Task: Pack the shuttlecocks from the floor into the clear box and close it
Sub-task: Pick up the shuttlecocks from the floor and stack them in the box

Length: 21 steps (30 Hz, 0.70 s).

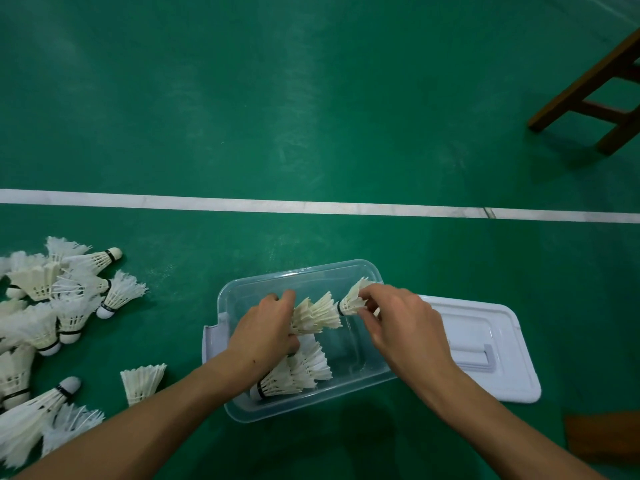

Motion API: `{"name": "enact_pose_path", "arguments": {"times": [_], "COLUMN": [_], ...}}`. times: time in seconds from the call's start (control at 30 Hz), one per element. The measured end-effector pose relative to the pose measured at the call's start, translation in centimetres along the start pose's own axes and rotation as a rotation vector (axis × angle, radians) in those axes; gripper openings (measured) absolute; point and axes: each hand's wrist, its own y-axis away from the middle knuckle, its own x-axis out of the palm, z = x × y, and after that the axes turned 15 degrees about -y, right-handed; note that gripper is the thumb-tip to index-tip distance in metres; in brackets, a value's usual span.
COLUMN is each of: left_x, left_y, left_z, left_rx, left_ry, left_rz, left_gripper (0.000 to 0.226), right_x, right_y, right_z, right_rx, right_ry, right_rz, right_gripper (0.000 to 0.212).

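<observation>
Both hands worked over the clear box (242,407) at lower centre. The left hand (266,327) gripped a nested row of shuttlecocks (317,315), while the right hand (398,317) pinched the feathers of the end one (351,301). Another stack (294,374) lay inside the box. The pile (52,306) waited at left, the lid (485,348) at right. Shuttlecocks looked light and their feathers brittle, so holding near the cork seemed safest.

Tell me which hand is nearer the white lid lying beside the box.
Right. The right hand pinches a shuttlecock at the box end next to the white lid; the left hand grips shuttlecocks at the far end.
</observation>
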Motion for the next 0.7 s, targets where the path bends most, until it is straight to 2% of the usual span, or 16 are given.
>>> {"name": "enact_pose_path", "arguments": {"times": [0.2,0.4,0.53,0.7], "left_x": [0.1,0.2,0.5,0.9], "left_y": [0.1,-0.5,-0.6,-0.6], "left_z": [-0.1,0.2,-0.2,-0.4], "left_rx": [0.017,0.007,-0.009,-0.005], "left_ry": [0.002,0.001,-0.012,0.007], "left_rz": [0.007,0.005,-0.007,-0.044], "left_gripper": [0.042,0.026,0.021,0.039], "right_x": [2.8,5.3,5.9,6.8], "right_y": [-1.2,-2.7,-3.3,-3.7], "right_z": [0.3,-0.5,-0.4,-1.0], "right_rx": [0.108,0.185,0.259,0.379], "right_ry": [-0.262,-0.184,-0.126,-0.212], "right_rz": [0.103,0.175,0.285,0.349], "right_gripper": [0.019,0.024,0.023,0.023]}}
